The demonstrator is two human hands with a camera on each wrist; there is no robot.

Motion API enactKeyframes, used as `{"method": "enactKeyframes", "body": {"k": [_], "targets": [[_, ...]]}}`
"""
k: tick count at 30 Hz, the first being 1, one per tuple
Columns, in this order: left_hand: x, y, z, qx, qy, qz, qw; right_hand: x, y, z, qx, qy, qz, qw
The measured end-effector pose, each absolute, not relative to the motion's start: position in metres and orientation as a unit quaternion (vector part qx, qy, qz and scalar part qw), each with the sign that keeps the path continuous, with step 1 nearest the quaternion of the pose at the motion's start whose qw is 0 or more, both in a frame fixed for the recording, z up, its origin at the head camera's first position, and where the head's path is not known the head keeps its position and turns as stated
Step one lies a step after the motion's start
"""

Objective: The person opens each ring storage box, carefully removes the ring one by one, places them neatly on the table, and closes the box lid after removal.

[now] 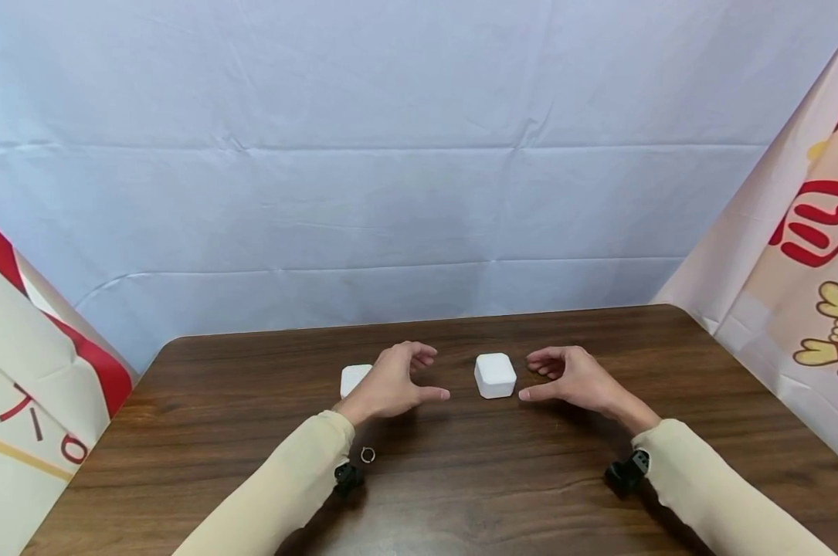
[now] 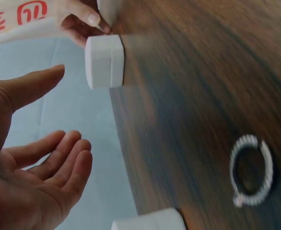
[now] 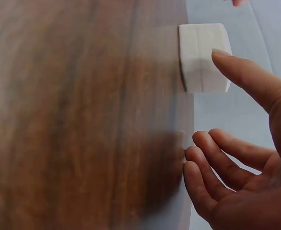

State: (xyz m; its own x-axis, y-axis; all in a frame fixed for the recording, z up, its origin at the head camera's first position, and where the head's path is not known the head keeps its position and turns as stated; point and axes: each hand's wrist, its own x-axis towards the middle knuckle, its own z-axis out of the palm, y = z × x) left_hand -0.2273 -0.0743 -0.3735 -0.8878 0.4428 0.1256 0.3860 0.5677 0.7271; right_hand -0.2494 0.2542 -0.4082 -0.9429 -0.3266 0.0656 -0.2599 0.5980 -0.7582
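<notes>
A small white box (image 1: pixel 495 375) with rounded corners, a seam round its side, stands closed on the table between the two hands. My right hand (image 1: pixel 575 378) is just right of it, thumb and fingers apart, nothing between them. To its left, my left hand (image 1: pixel 394 382) hovers with thumb and fingers spread and holds nothing. Behind the left wrist sits a second white box (image 1: pixel 353 376), partly hidden by the hand. A silver ring with a beaded-looking band (image 2: pixel 268 167) lies on the table near the left forearm.
The dark wooden table (image 1: pixel 488 486) has its back edge against a pale cloth (image 1: pixel 405 193). Printed cloths hang at the left (image 1: pixel 36 386) and right (image 1: pixel 794 293). Dark wrist devices are strapped at both sleeves.
</notes>
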Motion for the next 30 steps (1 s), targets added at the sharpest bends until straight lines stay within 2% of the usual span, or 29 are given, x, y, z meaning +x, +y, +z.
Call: {"method": "enactKeyframes", "body": {"k": [14,30], "targets": [[-0.233,-0.043,-0.378,0.233,0.881,0.407,0.061,-0.257,0.243,-0.414,-0.182,0.905,-0.380,0.049],[-0.247,-0.017,-0.385,0.239,0.878,0.411,0.056,-0.269,0.232,-0.414,-0.219,0.897,-0.378,0.062]]}}
